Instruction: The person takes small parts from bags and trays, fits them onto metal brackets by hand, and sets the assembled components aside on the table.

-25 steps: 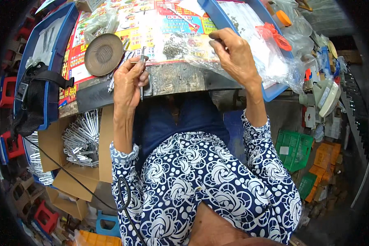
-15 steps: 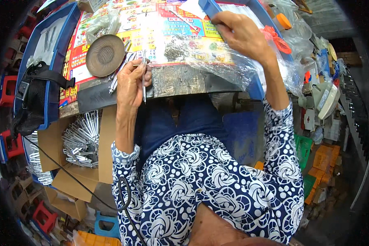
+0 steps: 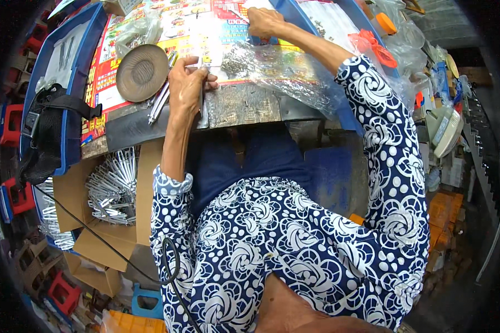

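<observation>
"What do the fingers hold?"

"The left hand [image 3: 190, 83] pinches a thin silver strip [image 3: 201, 100] by the table's near edge [image 3: 241, 105]. The right hand [image 3: 265, 23] bends its fingers by a thin stick [image 3: 239, 15]; I can't tell if they grip."

"Any room?"

"Bare wood along that edge. Gray bits [image 3: 235, 65] lie between the hands; a brown dish [image 3: 143, 73] sits left."

Counter [image 3: 244, 105]: worn wood at front edge, printed paper [image 3: 108, 94] behind. Left blue tray [image 3: 83, 77] at left end, right blue tray [image 3: 291, 18] toward right. Brown dish [image 3: 143, 73] near front-left, thin metal pieces [image 3: 160, 104] beside. Small dark parts [image 3: 236, 62] mid-counter.
</observation>
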The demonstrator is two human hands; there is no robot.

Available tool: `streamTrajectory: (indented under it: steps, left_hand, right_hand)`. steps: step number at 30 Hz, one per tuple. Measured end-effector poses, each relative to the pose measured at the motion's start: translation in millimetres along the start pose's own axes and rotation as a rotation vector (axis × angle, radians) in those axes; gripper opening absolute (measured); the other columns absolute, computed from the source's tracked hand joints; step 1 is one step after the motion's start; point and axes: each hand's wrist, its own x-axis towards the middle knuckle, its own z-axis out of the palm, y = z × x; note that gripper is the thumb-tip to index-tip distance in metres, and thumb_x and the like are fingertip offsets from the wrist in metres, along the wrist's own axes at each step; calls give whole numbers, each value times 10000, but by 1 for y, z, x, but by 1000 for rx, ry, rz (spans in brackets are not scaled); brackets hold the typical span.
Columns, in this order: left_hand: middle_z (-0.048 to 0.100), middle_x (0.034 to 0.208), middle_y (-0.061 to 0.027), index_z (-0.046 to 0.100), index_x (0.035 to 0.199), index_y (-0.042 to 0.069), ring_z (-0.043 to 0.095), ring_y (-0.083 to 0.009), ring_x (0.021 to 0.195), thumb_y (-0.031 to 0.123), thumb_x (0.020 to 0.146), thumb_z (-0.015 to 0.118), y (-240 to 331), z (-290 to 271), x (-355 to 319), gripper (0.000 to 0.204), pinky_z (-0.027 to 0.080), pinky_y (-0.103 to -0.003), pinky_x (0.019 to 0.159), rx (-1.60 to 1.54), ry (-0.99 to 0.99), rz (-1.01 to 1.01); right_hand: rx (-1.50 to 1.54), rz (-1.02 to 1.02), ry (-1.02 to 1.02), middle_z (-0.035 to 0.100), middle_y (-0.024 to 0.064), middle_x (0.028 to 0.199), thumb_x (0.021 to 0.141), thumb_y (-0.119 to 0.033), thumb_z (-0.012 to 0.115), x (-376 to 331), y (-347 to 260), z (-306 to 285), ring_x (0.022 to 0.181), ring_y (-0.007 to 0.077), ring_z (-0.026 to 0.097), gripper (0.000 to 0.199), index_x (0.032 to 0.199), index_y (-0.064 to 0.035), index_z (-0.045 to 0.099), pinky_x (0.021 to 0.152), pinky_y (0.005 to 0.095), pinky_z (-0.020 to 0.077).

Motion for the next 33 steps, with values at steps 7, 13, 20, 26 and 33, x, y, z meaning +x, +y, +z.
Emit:
streamTrajectory:
  steps: [7,13,20,26,33]
  left_hand:
    - [540,676,-221,398,1014,-39,568,-233,556,-48,670,450,-6,7,10,348,456,-330,477,494,135,264]
    - [493,782,-288,455,977,-32,468,-403,803,-48,648,415,-15,8,20,332,365,-430,752,1002,194,615]
    - [473,828,-257,502,944,-50,454,-387,799,71,668,560,-19,-1,26,307,372,-427,722,1207,233,683]
    - [523,900,-212,475,999,-89,505,-326,867,49,745,525,3,24,4,293,395,-401,768,1095,313,882]
    - [571,912,-73,500,972,-25,549,-110,828,100,804,547,14,37,-2,214,444,-232,717,-390,-158,245]
  right_hand:
    - [101,-42,88,576,227,623,581,-121,522,6,14,15,604,291,600,237,691,85,555,548,376,457]
    - [64,-165,116,544,190,564,600,-120,507,23,24,15,518,250,544,186,634,59,548,482,361,418]
    - [559,-150,27,562,170,541,584,-153,570,4,9,-26,490,252,567,203,584,50,564,477,335,448]
    - [332,-331,229,546,246,631,599,-176,501,-67,-45,-43,622,357,568,254,641,70,543,584,404,453]
    - [413,-516,339,519,266,598,615,-79,503,-101,-64,-34,586,381,550,202,713,98,492,537,450,433]
